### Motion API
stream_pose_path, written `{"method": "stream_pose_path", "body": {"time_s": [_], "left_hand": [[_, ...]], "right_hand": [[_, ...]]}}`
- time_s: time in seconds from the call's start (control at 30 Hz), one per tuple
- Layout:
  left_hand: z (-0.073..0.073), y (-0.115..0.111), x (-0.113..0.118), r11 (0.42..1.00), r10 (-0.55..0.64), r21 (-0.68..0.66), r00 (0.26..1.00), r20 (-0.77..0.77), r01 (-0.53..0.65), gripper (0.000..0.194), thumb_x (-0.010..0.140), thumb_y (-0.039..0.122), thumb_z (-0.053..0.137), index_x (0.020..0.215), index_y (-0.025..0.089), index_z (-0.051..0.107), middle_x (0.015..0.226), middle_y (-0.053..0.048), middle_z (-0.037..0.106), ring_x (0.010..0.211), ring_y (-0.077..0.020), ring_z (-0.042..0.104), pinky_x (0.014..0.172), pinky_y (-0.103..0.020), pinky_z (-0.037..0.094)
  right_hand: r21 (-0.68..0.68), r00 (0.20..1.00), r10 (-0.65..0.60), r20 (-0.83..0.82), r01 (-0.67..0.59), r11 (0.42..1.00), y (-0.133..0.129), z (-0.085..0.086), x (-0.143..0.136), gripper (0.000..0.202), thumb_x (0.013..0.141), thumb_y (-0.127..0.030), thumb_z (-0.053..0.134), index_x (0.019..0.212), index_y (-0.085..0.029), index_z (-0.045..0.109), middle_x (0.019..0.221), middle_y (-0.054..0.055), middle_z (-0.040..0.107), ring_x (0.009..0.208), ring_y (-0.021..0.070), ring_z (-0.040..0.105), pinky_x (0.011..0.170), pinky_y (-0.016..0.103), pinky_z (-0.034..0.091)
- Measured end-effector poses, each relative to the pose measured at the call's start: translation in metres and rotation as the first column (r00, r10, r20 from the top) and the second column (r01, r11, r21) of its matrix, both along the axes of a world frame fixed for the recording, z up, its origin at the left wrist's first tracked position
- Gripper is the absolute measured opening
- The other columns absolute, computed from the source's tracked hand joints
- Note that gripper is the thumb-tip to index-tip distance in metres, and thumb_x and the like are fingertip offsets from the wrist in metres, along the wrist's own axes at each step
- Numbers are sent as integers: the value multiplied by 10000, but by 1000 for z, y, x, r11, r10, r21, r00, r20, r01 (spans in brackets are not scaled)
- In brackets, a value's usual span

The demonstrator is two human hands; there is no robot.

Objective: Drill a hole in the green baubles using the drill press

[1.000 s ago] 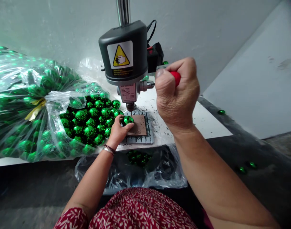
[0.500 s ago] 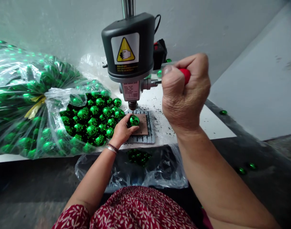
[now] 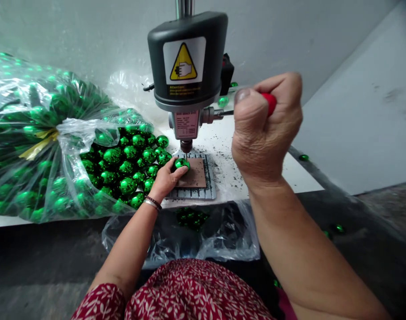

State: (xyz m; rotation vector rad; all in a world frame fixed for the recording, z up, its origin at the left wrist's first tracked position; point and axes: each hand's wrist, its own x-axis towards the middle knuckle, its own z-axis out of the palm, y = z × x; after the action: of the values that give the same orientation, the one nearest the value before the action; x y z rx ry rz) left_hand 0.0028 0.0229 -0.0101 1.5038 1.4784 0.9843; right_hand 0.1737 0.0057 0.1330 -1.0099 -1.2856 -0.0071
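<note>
A bench drill (image 3: 187,62) with a dark housing and a warning label stands over a grey slotted base (image 3: 209,192). On the base lies a flat brown board (image 3: 197,173). My left hand (image 3: 166,179) pinches a shiny green ball (image 3: 182,164) between thumb and fingers, over the board's left side beside the thin drill bit (image 3: 186,156). Whether the bit touches the ball is hard to tell. My right hand (image 3: 266,129) is wrapped round the red knob (image 3: 270,104) of the drill's lever, right of the housing.
Loose green balls (image 3: 127,166) spill from a large clear bag (image 3: 26,155) at the left. An open plastic bag (image 3: 229,235) with green balls inside hangs below the front edge of the white table (image 3: 289,173). Dark shavings lie right of the base.
My left hand has moved slightly left with the green ball, which now sits left of the bit. My right hand and the drill appear slightly further right in the view.
</note>
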Motion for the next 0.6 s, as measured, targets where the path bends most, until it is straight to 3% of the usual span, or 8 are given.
{"method": "stream_pose_path", "body": {"time_s": [0.17,0.43,0.6], "left_hand": [[0,0,1,1000,-1,-2,1000,-28,1,673,747,432,679,1335,137,538,1133,-69,687,1027,-220,618,948,-320,457],[-1,-4,11,994,-7,110,993,-121,21,620,664,327,764,1257,227,613,1237,-26,662,1119,-221,603,1005,-308,432],[-1,-3,13,996,-31,81,988,-151,44,618,654,335,769,1248,248,620,1199,-16,681,1052,-231,628,938,-317,470]], "right_hand": [[17,1000,-15,12,15,1000,0,0,-1,226,858,-329,442,757,-137,380,702,-38,405,623,-28,356,600,118,362],[8,1000,-13,-4,13,1000,0,0,0,215,849,-325,456,762,-135,406,711,-37,444,632,-25,377,615,121,377],[13,998,-52,22,52,999,-3,-3,1,214,843,-326,461,768,-127,441,702,-39,462,634,-28,396,612,118,372]]}}
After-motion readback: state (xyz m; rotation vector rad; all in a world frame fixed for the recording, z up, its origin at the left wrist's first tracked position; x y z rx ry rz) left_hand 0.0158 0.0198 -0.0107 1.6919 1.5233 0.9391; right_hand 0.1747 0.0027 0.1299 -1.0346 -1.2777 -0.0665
